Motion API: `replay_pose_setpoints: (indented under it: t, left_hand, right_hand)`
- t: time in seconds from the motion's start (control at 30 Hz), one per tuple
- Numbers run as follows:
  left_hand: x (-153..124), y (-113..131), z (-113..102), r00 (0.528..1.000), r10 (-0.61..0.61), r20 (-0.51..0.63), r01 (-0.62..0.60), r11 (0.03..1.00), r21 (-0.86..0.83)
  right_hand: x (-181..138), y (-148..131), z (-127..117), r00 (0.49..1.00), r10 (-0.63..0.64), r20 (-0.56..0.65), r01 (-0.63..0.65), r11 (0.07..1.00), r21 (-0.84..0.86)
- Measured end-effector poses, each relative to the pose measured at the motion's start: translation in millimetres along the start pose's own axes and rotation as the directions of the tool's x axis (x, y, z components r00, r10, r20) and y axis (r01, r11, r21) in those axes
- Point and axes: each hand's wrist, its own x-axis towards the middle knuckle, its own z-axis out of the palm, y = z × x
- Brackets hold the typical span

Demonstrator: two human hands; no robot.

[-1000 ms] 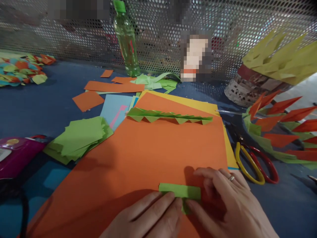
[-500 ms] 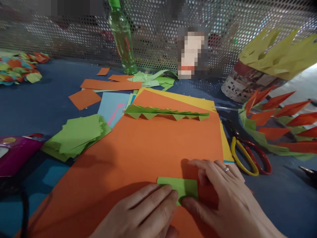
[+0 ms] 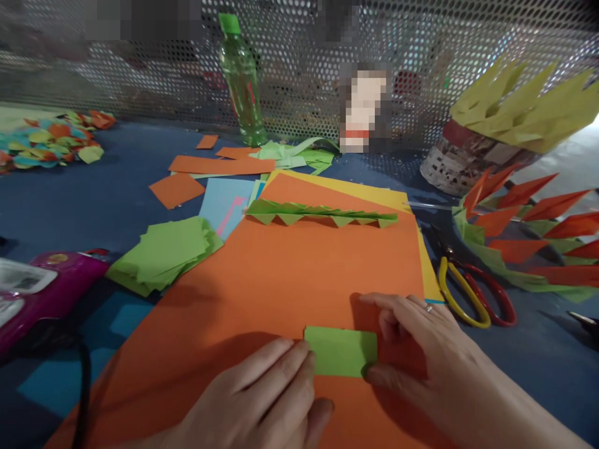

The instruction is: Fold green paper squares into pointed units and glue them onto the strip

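Observation:
A green paper rectangle [image 3: 345,353], apparently folded, lies on a large orange paper sheet [image 3: 281,274]. My left hand [image 3: 276,396] rests flat with its fingertips on the rectangle's left end, fingers stretched out side by side. At the opposite end, my right hand [image 3: 421,343] has its thumb against the lower right corner and its forefinger stretched above the orange sheet; a ring is on one finger. Farther up the sheet lies a strip of green folded paper points [image 3: 322,214]. A pile of green paper squares [image 3: 163,255] sits to the left of it.
Red-and-yellow-handled scissors [image 3: 472,293] lie at right, beside an orange-and-green paper ring [image 3: 524,237] and a can with yellow paper points [image 3: 463,156]. A purple corded tool [image 3: 51,293] is at left. A green bottle [image 3: 246,87] stands before the perforated metal screen [image 3: 299,75].
My left hand has slid left off the middle of the green rectangle, uncovering more of it. My right thumb has moved right to the corner. The view has shifted slightly.

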Motion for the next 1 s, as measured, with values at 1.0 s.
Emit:
replay_pose_setpoints:
  t: [1.0]
  left_hand:
    - [7.6,-7.5,4.4,0.973,0.171,0.153,-0.171,0.985,-0.016]
  right_hand:
    - [1.2,5.5,6.3,0.997,-0.055,-0.056,0.055,0.998,-0.007]
